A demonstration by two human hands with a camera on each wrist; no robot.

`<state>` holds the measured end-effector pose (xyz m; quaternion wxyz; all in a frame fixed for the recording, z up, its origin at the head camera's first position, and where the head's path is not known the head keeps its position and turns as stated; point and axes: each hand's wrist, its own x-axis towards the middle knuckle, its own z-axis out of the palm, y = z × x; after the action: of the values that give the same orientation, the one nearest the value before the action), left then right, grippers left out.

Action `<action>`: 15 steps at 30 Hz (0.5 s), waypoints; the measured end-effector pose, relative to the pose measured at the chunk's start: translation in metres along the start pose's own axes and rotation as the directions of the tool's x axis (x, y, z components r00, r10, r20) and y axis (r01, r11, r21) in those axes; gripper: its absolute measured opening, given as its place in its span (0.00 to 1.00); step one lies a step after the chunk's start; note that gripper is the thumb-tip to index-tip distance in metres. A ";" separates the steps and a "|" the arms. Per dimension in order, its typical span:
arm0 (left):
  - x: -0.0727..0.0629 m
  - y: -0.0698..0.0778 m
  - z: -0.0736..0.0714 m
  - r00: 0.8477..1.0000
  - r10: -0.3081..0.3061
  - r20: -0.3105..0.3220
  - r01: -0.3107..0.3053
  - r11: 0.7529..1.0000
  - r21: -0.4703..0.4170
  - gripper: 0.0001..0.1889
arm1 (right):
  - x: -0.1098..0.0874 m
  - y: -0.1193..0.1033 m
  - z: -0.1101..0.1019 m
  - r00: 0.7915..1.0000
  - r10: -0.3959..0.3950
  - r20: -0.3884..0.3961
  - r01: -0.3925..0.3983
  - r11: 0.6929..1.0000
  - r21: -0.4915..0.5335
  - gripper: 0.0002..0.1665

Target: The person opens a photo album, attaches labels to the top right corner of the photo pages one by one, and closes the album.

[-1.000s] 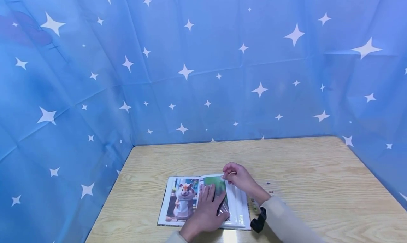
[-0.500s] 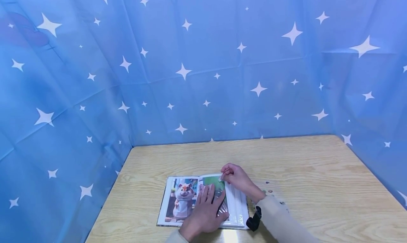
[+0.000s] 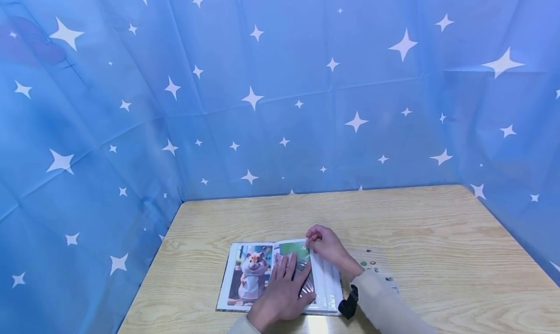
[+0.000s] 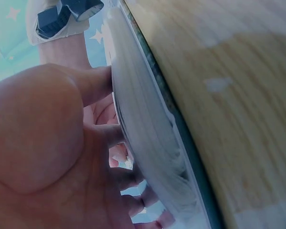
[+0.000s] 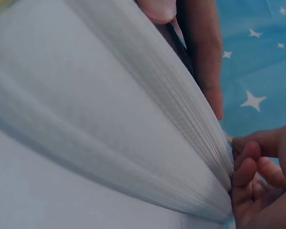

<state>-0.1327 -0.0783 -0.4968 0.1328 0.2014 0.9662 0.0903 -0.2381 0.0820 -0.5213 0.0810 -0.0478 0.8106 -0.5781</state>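
Note:
An open photo album [image 3: 325,290] lies near the table's front, with a hamster picture [image 3: 253,278] on its left page. The left hand [image 3: 282,290] rests spread on the right page, over a green picture [image 3: 295,250]. In the left wrist view, its fingers lie against the thick page block [image 4: 143,109]. At the top right of the green picture, the right hand [image 3: 325,244] pinches a small pale piece that looks like a sticker, mostly covered by the fingertips. The right wrist view shows that hand's curled fingers [image 5: 248,167] right at the page edges.
A clear sheet with small coloured stickers [image 3: 372,263] lies right of the album, partly under the right forearm. The wooden table [image 3: 245,217] reaches back to a blue curtain [image 3: 284,120] with white stars. A black strap [image 3: 348,305] is on the right wrist.
The right hand dips slightly left and then back at the top of the page, its fingers still pinched. More of the sticker sheet shows beside the forearm. The left hand stays in place.

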 end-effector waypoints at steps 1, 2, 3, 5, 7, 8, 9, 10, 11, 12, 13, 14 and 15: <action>0.000 0.000 0.000 1.000 0.000 0.001 0.000 1.000 0.002 0.35 | 0.000 0.000 0.000 1.000 0.001 -0.002 -0.001 1.000 -0.005 0.09; 0.000 0.000 0.000 1.000 0.000 0.001 0.000 1.000 0.005 0.35 | 0.000 0.000 0.000 1.000 0.001 -0.004 -0.001 1.000 -0.010 0.09; 0.000 0.000 0.000 1.000 0.001 0.000 -0.001 1.000 0.004 0.35 | -0.001 0.000 0.000 1.000 0.001 -0.005 -0.001 1.000 -0.016 0.09; 0.000 0.000 -0.001 1.000 0.002 -0.001 -0.002 1.000 0.005 0.35 | -0.001 0.000 0.000 1.000 -0.002 -0.003 0.001 1.000 -0.027 0.08; -0.001 0.000 -0.001 1.000 0.003 -0.003 -0.003 1.000 0.004 0.35 | -0.002 -0.001 0.001 1.000 -0.006 -0.002 0.006 0.999 -0.036 0.08; -0.001 0.000 -0.001 1.000 0.004 -0.006 -0.004 1.000 0.005 0.35 | -0.003 -0.001 0.001 1.000 -0.008 -0.001 0.008 0.999 -0.043 0.08; -0.001 0.000 -0.001 1.000 0.004 -0.010 -0.004 1.000 0.004 0.35 | -0.003 -0.001 0.001 1.000 -0.010 0.000 0.010 0.999 -0.046 0.08; -0.001 0.000 -0.001 1.000 0.004 -0.013 -0.004 1.000 0.005 0.35 | -0.003 -0.001 0.001 1.000 -0.011 0.001 0.011 0.999 -0.050 0.08; -0.002 0.000 -0.001 1.000 0.004 -0.016 -0.004 1.000 0.006 0.35 | -0.003 -0.001 0.001 1.000 -0.013 0.002 0.013 0.998 -0.056 0.08; -0.002 0.001 -0.001 1.000 0.004 -0.019 -0.004 1.000 0.007 0.35 | -0.003 -0.001 0.001 1.000 -0.014 0.003 0.014 0.998 -0.062 0.08; -0.002 0.001 -0.001 1.000 0.003 -0.021 -0.003 1.000 0.008 0.35 | -0.003 -0.002 0.000 1.000 -0.016 0.004 0.017 0.998 -0.066 0.08; -0.002 0.001 -0.001 1.000 0.003 -0.023 -0.003 1.000 0.011 0.35 | -0.003 -0.002 0.000 1.000 -0.017 0.004 0.017 0.997 -0.072 0.08; -0.002 0.001 -0.001 1.000 0.002 -0.022 -0.002 1.000 0.011 0.35 | -0.003 -0.002 0.000 1.000 -0.017 0.005 0.017 0.997 -0.075 0.08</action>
<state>-0.1306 -0.0782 -0.4950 0.1208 0.2021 0.9679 0.0876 -0.2353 0.0819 -0.5195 0.0760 -0.0588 0.8312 -0.5476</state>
